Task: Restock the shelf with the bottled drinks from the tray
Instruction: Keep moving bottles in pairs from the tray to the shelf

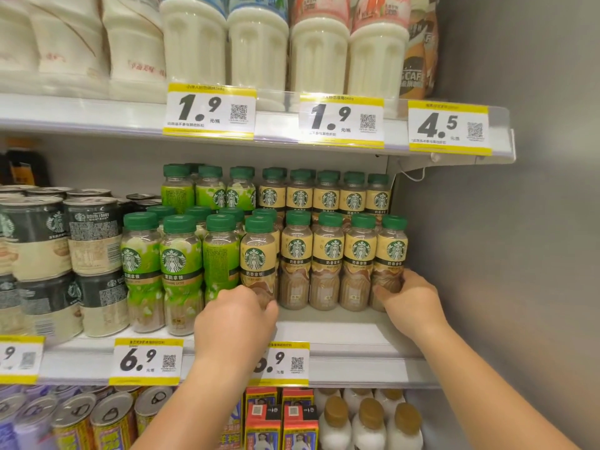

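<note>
On the middle shelf (341,332) stands a front row of green-capped coffee bottles with cream labels. My left hand (235,323) grips the base of the leftmost cream-label bottle (258,254), which stands a little forward of the row. My right hand (410,303) holds the base of the rightmost cream-label bottle (391,254), next to the grey side wall. Green-label bottles (177,271) fill the row to the left. More bottles stand behind, raised higher. No tray is in view.
Stacked dark coffee cans (94,261) stand left of the bottles. White milk bottles (256,53) fill the shelf above, with yellow price tags (341,121) on its edge. Below are cans (107,420), red cartons (279,423) and gold-capped white bottles (370,423). The grey cabinet wall (503,238) closes the right side.
</note>
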The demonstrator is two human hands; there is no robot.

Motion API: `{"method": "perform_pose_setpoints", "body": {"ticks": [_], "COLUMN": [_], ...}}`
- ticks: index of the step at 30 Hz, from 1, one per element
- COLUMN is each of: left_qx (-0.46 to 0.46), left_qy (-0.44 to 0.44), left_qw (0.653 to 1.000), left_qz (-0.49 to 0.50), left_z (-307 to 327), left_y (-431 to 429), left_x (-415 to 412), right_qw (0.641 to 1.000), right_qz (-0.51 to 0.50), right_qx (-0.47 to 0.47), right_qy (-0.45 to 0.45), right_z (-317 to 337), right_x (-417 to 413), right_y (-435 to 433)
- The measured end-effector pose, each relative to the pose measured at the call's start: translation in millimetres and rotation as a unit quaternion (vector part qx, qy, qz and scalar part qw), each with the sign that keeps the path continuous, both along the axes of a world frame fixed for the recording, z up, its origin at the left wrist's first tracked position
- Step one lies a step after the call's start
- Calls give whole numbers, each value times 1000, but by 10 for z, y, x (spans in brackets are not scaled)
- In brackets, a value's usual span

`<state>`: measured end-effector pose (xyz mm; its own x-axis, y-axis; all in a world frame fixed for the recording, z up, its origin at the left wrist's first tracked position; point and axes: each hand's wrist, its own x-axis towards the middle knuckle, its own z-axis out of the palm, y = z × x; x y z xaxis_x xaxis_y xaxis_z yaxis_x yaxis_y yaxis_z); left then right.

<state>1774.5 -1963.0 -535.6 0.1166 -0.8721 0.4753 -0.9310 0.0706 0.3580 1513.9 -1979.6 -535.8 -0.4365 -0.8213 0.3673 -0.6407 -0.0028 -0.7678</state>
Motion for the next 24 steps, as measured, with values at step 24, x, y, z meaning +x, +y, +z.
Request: {"method": "perform_pose_setpoints", "body": {"ticks": [24], "left_qx": [-107], "left_qy": [-226], "left_qw": [950], "left_qz": [-185], "left_z": [-241], "left_y": [726], "left_x": [875], "right_qw": [919], "right_qz": [-96], "right_qx": [40], "right_qy": [380], "right_z": [168], "right_x": [351], "right_y": [936]}}
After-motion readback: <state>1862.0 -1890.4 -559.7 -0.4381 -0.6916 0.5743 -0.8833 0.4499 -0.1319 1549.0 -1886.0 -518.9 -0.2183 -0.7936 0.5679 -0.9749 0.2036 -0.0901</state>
